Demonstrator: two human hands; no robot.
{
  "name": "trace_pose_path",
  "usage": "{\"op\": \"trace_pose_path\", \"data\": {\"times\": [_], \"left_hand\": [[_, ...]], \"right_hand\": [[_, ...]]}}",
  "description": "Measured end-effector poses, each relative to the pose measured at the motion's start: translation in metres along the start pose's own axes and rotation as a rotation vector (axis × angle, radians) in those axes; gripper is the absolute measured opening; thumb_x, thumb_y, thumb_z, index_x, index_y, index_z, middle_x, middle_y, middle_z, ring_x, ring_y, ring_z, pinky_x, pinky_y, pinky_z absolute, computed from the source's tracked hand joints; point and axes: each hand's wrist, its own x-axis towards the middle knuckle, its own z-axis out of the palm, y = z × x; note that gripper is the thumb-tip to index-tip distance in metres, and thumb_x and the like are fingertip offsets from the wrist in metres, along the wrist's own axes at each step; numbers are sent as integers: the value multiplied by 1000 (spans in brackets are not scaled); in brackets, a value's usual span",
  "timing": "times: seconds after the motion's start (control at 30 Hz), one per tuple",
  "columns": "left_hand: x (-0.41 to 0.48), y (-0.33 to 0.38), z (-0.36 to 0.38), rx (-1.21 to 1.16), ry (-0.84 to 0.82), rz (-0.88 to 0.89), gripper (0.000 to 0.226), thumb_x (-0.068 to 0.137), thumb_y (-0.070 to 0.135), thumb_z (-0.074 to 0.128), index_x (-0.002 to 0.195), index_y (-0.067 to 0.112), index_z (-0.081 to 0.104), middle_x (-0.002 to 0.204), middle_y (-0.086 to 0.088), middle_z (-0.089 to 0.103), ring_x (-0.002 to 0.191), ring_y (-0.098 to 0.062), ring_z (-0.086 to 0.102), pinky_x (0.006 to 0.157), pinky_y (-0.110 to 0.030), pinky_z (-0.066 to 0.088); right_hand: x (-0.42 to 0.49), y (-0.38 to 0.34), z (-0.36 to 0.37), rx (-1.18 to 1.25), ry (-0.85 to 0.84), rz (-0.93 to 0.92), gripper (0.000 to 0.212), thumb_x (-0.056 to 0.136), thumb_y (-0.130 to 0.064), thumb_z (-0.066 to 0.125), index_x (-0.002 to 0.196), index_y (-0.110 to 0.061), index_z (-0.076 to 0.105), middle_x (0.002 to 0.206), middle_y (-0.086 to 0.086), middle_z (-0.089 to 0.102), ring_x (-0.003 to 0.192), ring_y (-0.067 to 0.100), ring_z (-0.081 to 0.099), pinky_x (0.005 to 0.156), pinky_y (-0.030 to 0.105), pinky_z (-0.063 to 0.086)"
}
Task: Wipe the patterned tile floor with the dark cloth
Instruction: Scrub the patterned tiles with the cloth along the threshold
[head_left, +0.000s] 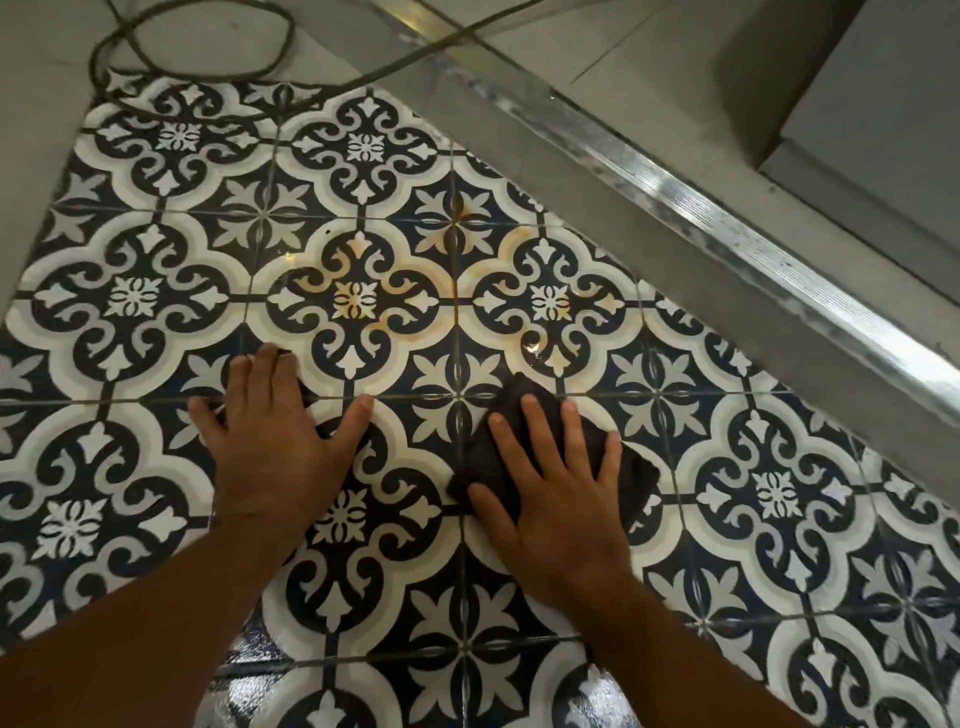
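The patterned tile floor (130, 296), navy and white with floral medallions, fills most of the head view. Orange-brown stains (358, 291) mark the tiles just beyond my hands. A crumpled dark cloth (638, 480) lies on the floor at centre right. My right hand (561, 499) presses flat on top of it with fingers spread, covering much of it. My left hand (275, 447) rests flat on the bare tiles to the left, fingers spread, holding nothing.
A metal threshold strip (675, 197) runs diagonally along the far right edge of the tiles, with a grey panel (883, 104) behind it. A dark cable (197, 73) loops over the plain grey floor at the top left. The tiles near me shine wet (270, 691).
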Motion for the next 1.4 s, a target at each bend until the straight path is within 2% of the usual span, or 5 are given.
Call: {"op": "trace_pose_path", "data": {"times": [0.27,0.53,0.83,1.03,1.4], "left_hand": [[0,4,-3,51,-19,1,94,84,79,27,145,7,34,156,-12,30,146,-28,18,113,-63,6],[1,3,-3,35,-25,0,93,84,79,30,143,7,35,155,-11,31,145,-28,19,113,-64,7],[1,1,1,41,-18,10,94,83,80,28,141,7,35,153,-13,33,145,-30,21,112,-66,7],[1,1,1,29,-10,22,93,83,80,28,140,7,35,152,-14,33,144,-31,21,111,-67,8],[2,-3,9,9,44,43,89,85,79,33,137,7,36,149,-14,36,141,-33,25,109,-69,11]], "right_hand": [[40,31,-17,21,36,261,72,88,-77,2,151,-44,-9,163,-5,-15,145,23,-25,112,61,-16],[21,19,-5,-14,49,109,68,92,-74,7,152,-44,-5,163,-4,-7,148,23,-19,114,58,-10],[80,36,-27,79,96,413,73,92,-71,6,154,-34,-4,164,-1,-13,147,26,-21,115,60,-11],[46,28,-14,-2,52,203,72,90,-74,2,152,-40,-9,161,-5,-18,145,21,-25,113,52,-19],[115,64,-35,-6,112,289,75,93,-71,6,155,-30,0,164,1,-8,148,27,-14,113,54,-13]]}}
